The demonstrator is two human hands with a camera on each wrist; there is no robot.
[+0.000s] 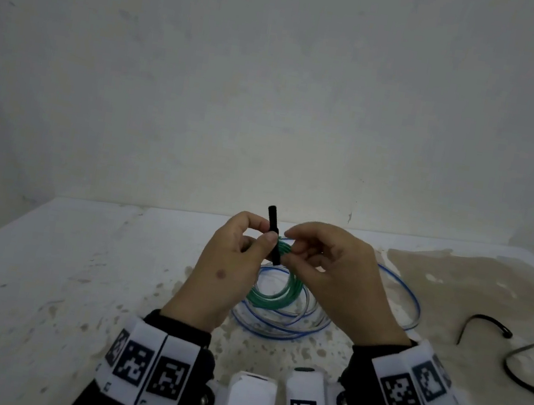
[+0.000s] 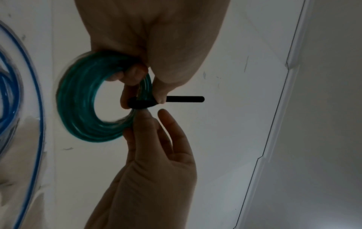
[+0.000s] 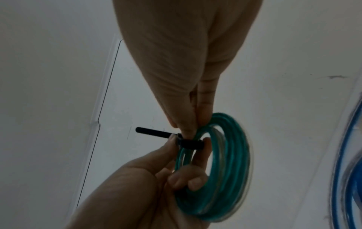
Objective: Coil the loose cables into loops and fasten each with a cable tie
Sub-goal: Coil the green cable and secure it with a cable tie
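Note:
A green cable coil (image 1: 275,290) (image 2: 78,100) (image 3: 231,162) hangs between both hands above the white table (image 1: 40,272). A black cable tie (image 1: 272,224) (image 2: 184,99) (image 3: 154,131) is wrapped round the coil's top, its tail sticking out away from me. My left hand (image 1: 260,239) has fingers curled through the coil, with the thumb pressing the tie where the tail leaves. My right hand (image 1: 289,249) pinches the coil right beside the tie wrap.
A loose blue-striped clear cable (image 1: 415,302) (image 2: 40,99) lies in wide loops on the table under the hands. Two spare black cable ties (image 1: 483,319) (image 1: 523,376) lie to the right. A pale wall rises behind the table's far edge.

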